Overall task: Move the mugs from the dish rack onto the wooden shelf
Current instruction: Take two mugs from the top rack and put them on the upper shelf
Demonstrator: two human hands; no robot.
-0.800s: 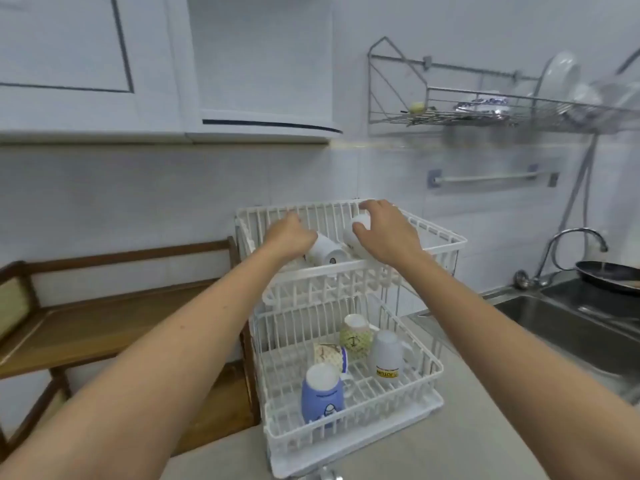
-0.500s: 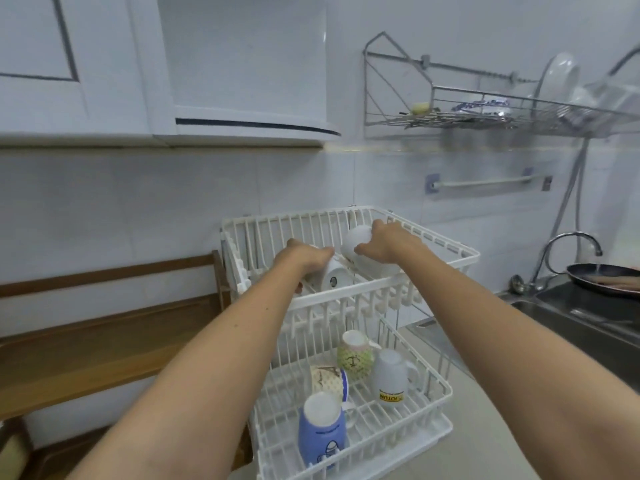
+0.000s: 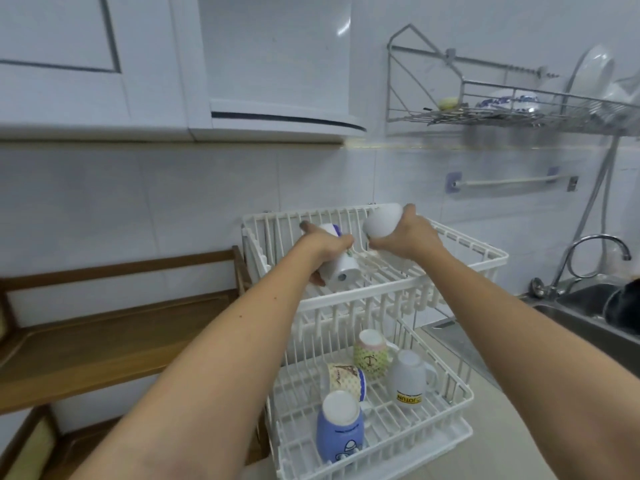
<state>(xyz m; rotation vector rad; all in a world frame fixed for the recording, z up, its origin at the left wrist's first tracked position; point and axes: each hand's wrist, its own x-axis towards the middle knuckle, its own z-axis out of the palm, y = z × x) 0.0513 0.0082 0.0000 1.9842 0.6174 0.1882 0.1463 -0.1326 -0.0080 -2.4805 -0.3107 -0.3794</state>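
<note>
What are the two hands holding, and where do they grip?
Left hand grips a white mug around its body. Right hand grips a plain white mug around its side, above the rack's top tier.

1. We see both bare forearms stretched forward and up from the bottom corners, converging toward the centre.
2. Our left hand point(image 3: 323, 244) is turned palm down, its wrist bent slightly, fingers curled around a white mug with blue trim point(image 3: 337, 263) that lies tilted in its grip.
3. Our right hand point(image 3: 407, 235) sits a little higher, just beside the left one but apart from it, thumb above and fingers below, clasping a plain white mug point(image 3: 382, 221).
4. Both grips are closed and both elbows nearly straight.
</note>
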